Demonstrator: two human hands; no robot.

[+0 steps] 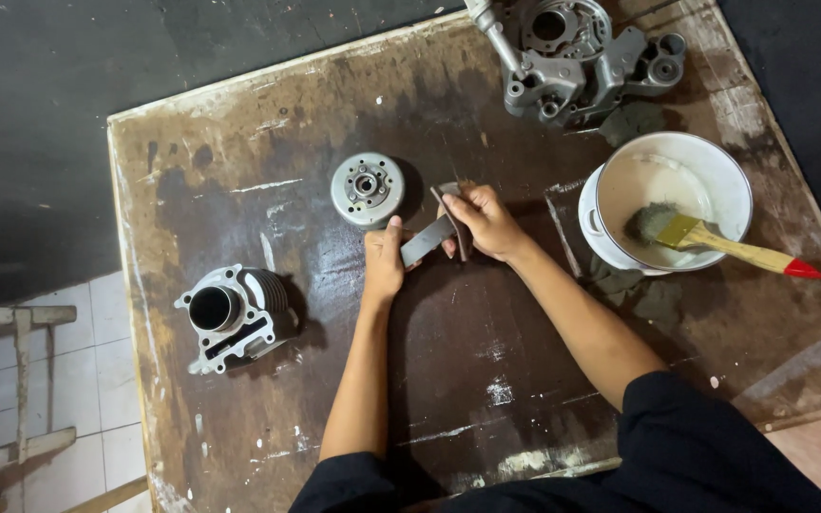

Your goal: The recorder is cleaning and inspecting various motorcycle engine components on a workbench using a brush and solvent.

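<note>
Sandpaper strip [427,240] is pinched by left hand [384,261] and right hand [486,220] together. Worn thin, it may tear or slip against the flywheel rotor [367,189] just beside it.

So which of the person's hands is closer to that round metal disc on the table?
Left. The left hand sits just below the round metal disc, holding a flat grey strip. The right hand is farther off to the disc's right, also gripping the strip.
</note>
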